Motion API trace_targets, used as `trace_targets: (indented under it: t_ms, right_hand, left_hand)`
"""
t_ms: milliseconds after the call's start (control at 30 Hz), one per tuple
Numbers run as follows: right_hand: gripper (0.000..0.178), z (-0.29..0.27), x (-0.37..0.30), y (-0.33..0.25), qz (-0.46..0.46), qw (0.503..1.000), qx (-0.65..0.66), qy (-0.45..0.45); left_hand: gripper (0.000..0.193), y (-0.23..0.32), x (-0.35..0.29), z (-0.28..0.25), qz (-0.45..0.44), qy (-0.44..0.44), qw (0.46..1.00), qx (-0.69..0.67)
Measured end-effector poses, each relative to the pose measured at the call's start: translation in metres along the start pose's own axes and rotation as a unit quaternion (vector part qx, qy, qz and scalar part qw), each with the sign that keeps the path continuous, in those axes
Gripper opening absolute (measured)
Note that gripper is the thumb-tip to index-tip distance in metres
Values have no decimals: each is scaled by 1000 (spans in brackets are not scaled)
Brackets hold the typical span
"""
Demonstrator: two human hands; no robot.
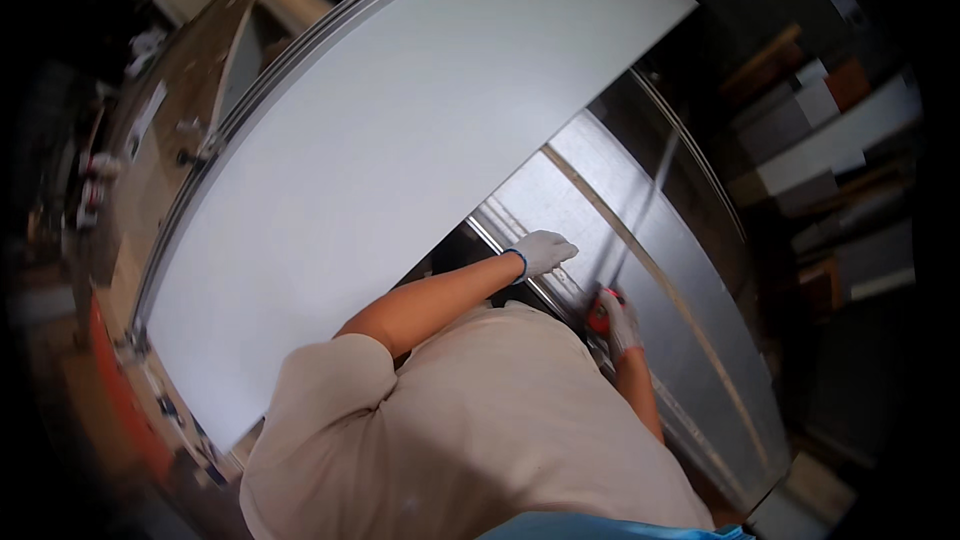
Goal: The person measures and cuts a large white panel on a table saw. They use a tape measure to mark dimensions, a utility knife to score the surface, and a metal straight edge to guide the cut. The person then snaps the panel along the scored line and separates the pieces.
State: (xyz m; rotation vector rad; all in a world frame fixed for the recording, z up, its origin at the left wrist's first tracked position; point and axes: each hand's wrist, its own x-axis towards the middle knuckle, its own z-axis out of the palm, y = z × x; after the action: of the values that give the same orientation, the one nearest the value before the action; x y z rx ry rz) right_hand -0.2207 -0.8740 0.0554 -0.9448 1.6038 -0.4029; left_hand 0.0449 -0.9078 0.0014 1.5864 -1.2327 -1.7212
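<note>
My right hand (622,328), in a white knit glove, is wrapped round a red and black tape measure (603,310). The tape's blade (640,218) runs out from it over the metal table, blurred toward its far end. My left hand (546,252), gloved in white with a blue cuff, is over the near edge of the table, its fingers loosely stretched and holding nothing. Whether it touches the metal, I cannot tell. To the left of both hands lies a large white panel (400,130), its straight edge close to my left forearm.
The silver metal table (690,260) has a brownish strip (640,250) along it. A metal rail (270,75) borders the panel's far left side. Stacked board offcuts (830,130) stand at the right, and a wooden bench (190,90) with clutter is at the upper left.
</note>
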Motion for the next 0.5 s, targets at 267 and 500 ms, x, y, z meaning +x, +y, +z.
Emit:
trace_targets:
  t_ms: [267,500]
  right_hand:
    - [94,-153,20,148,33,981,-187,52]
    - [76,-186,-29,106,-138,831,-519,144]
  left_hand:
    - [25,-88,-90,-54,-121,81,923,-355]
    - [31,-144,-189,-38,-136,228,808,-525]
